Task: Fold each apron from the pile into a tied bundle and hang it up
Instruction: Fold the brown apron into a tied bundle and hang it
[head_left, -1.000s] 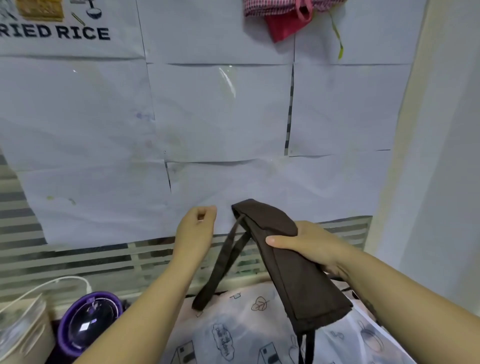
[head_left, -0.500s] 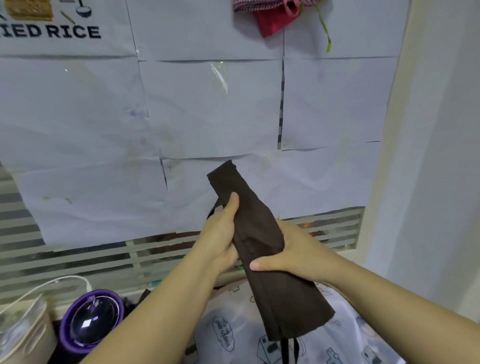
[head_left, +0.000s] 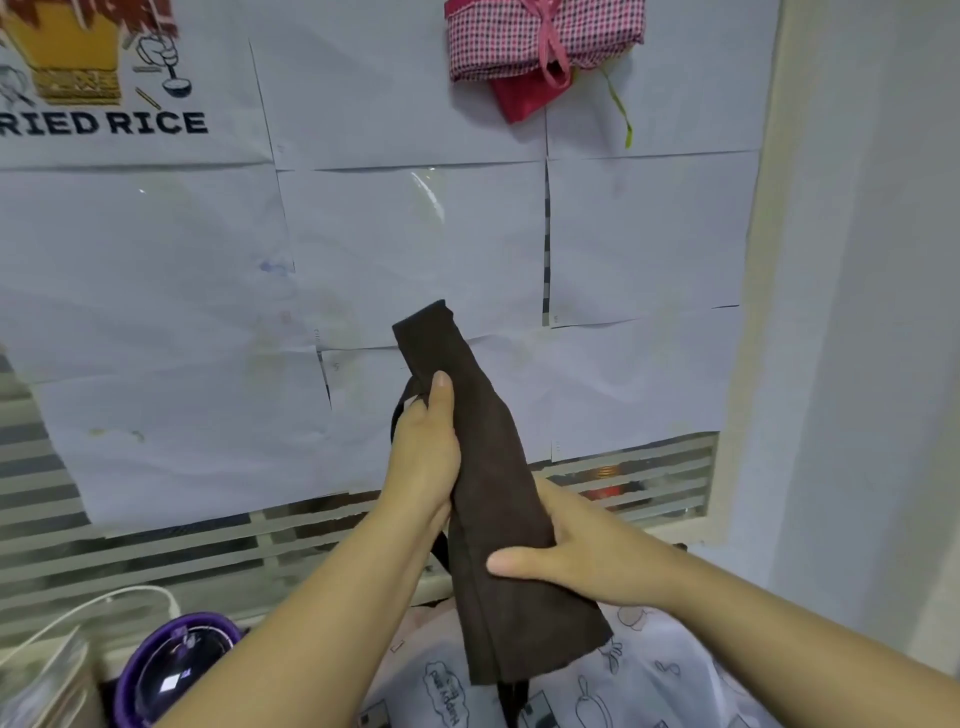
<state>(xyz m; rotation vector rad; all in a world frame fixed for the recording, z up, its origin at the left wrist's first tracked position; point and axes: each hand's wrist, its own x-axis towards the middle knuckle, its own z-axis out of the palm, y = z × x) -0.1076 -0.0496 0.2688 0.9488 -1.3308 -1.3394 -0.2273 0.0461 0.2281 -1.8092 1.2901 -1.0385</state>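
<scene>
A dark brown apron (head_left: 493, 499), folded into a long narrow strip, stands nearly upright in front of the papered wall. My left hand (head_left: 423, 457) grips its upper part, thumb lying up along the cloth, with a strap loop behind the fingers. My right hand (head_left: 576, 556) grips the strip lower down from the right, thumb across the front. Thin straps hang below the strip's bottom end. A red-checked tied apron bundle (head_left: 540, 39) hangs high on the wall, with a red cloth (head_left: 524, 96) under it.
White paper sheets (head_left: 415, 249) cover the wall; a "FRIED RICE" poster (head_left: 104, 104) is at top left. A white printed cloth pile (head_left: 597, 691) lies below my hands. A purple-rimmed round object (head_left: 171, 670) and a white cable (head_left: 104, 603) sit at lower left. A wall corner (head_left: 779, 312) stands right.
My left hand, free a second ago, has taken hold of the strip's upper part. The strip has been raised and turned more upright; the view has tilted upward.
</scene>
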